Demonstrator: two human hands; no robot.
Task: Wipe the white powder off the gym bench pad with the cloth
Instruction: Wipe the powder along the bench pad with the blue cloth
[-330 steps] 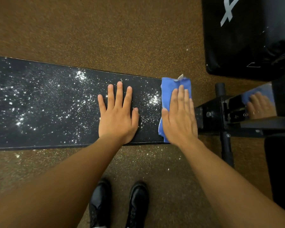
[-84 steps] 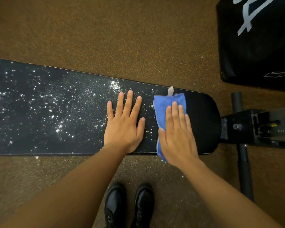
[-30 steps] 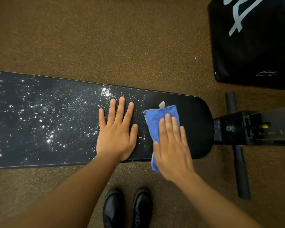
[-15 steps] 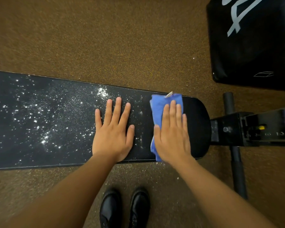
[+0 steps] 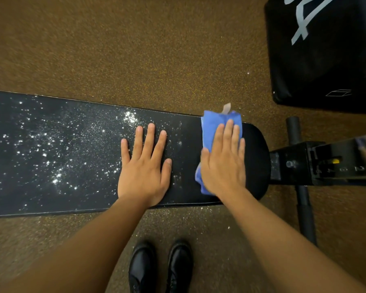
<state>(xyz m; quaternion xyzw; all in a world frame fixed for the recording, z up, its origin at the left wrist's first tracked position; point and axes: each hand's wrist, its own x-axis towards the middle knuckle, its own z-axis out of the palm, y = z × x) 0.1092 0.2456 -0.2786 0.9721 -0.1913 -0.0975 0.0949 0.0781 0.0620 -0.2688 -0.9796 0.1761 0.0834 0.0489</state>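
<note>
A long black gym bench pad (image 5: 256, 166) runs left to right across the view. White powder (image 5: 57, 157) speckles its left and middle parts, while the rounded right end looks dark and clean. My right hand (image 5: 223, 161) presses flat, fingers straight, on a folded blue cloth (image 5: 211, 123) near that right end. The cloth's far edge and a small white tag stick out beyond my fingertips at the pad's far edge. My left hand (image 5: 145, 166) rests flat on the pad just left of the cloth, fingers spread.
Brown speckled floor (image 5: 135, 49) surrounds the bench, with powder scattered near my black shoes (image 5: 161, 267). The bench's black metal frame (image 5: 317, 163) and a cross bar (image 5: 302, 197) extend right. A large black padded block (image 5: 325, 49) lies at the upper right.
My right hand has pushed the cloth away from me, from the pad's near edge up to its far edge. My left hand has stayed in place on the pad.
</note>
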